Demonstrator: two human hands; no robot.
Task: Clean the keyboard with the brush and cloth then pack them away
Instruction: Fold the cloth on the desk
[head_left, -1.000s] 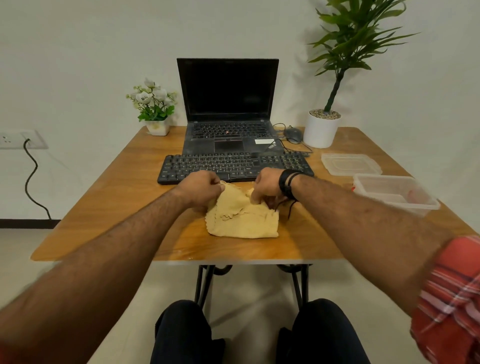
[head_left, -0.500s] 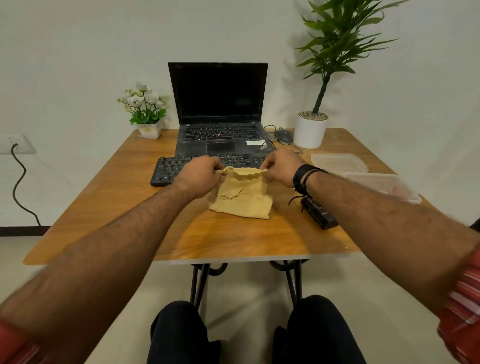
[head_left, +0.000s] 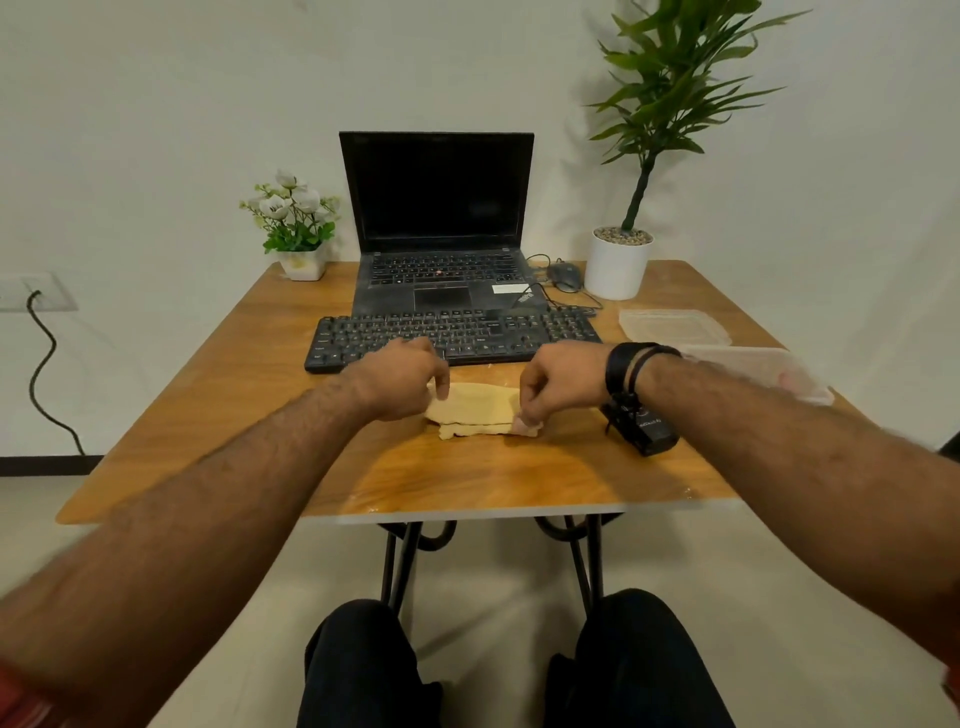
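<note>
Both hands, left hand (head_left: 397, 376) and right hand (head_left: 558, 382), fingers pinching cloth (head_left: 475, 408) ends flat on desk (head_left: 467, 478), squaring the fold for packing.

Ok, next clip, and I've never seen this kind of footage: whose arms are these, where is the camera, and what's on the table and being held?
There is no machine here. A person wears a wide-angle camera on the head, looking forward and down, so the arms are their own. The left hand and right hand each pinch an end of a folded yellow cloth lying on the wooden table. Behind it lie a black keyboard and an open laptop. A black brush lies under the right wrist. To the right are a clear container and its lid, with two potted plants at the back.
</note>
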